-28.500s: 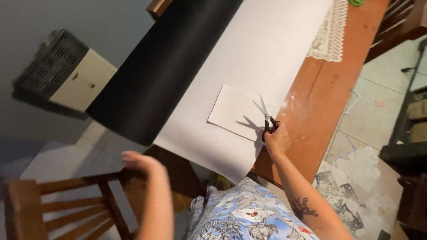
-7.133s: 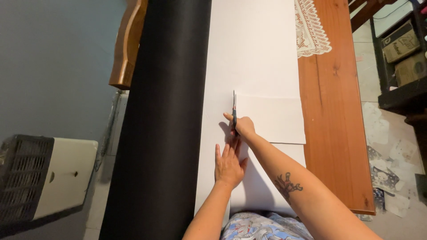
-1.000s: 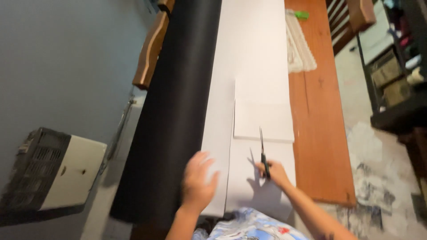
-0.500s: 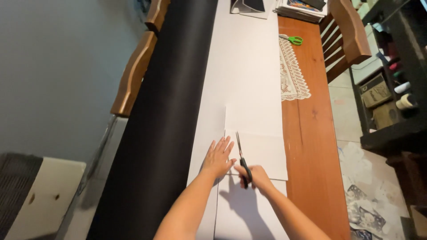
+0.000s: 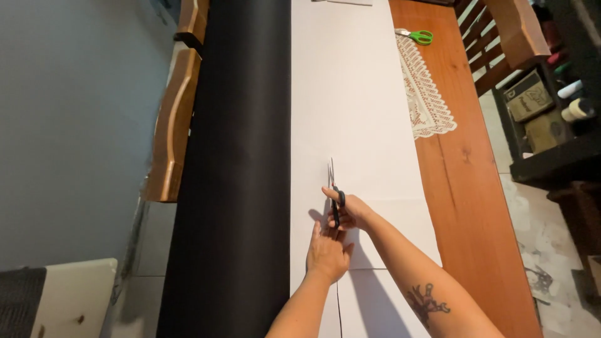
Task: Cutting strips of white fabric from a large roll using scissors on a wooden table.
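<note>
While gripping a pair of black-handled scissors (image 5: 334, 199), right hand (image 5: 352, 211) closed through the loops, thumb on top, narrow blades pointing away up the white sheet (image 5: 350, 106) and nearly shut; tips resting at the far end of a thin cut line that runs back toward the body, down to the bottom of the frame. Left hand (image 5: 327, 252) flat and open on the sheet, fingers spread, just behind the scissors and touching the paper left of the cut, holding nothing. White sheet lying lengthwise down the middle of the wooden surface (image 5: 476, 188); left edge straight against a black sheet (image 5: 235, 169), right edge running parallel to a bare strip of wood. Smaller white rectangle (image 5: 407, 231) lying on top near the right forearm, its far edge a faint line level with the right hand, its right corner just reaching the bare wood. Ahead of the blades, only plain uncut white paper, long and unbroken to the far end. Lace runner (image 5: 426, 94) on the wood beside the sheet's right edge, well beyond the hands; green-handled scissors (image 5: 418, 36) at its far end. Black sheet draped over the left edge of the surface; two wooden chair backs (image 5: 172, 125) close against it on that side. Another chair (image 5: 507, 37) and a dark shelf (image 5: 551, 144) off the right edge, tiled floor beyond.
</note>
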